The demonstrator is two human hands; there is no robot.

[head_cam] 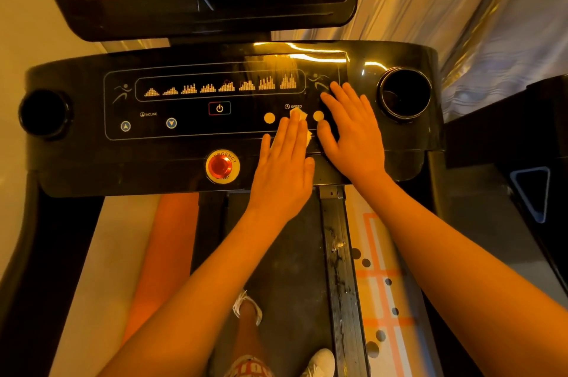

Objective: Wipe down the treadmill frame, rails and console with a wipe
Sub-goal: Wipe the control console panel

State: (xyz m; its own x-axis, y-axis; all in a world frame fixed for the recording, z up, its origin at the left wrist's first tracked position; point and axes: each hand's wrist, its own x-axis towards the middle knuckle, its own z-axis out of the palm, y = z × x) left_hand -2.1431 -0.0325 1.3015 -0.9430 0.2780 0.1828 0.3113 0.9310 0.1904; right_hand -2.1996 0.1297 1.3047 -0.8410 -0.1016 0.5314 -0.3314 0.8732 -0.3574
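Left hand (pixel 282 167) flat, fingers straight, pressing wipe (pixel 302 115) onto console (pixel 92 161), right half near front edge; wipe mostly hidden, maybe folded. Right hand (pixel 350 133) spread flat just beside.

On your console panel (pixel 190 121), find the INCLINE label (pixel 150 114) at the left, just above two arrow buttons (pixel 125 126), one up and one down. A power symbol (pixel 219 108) sits in a red-outlined box at centre. The SPEED label (pixel 296 106) lies right of centre. On the near edge, the red stop button (pixel 222 166) has a yellow ring reading "ERGENCY"; the rest is unclear.
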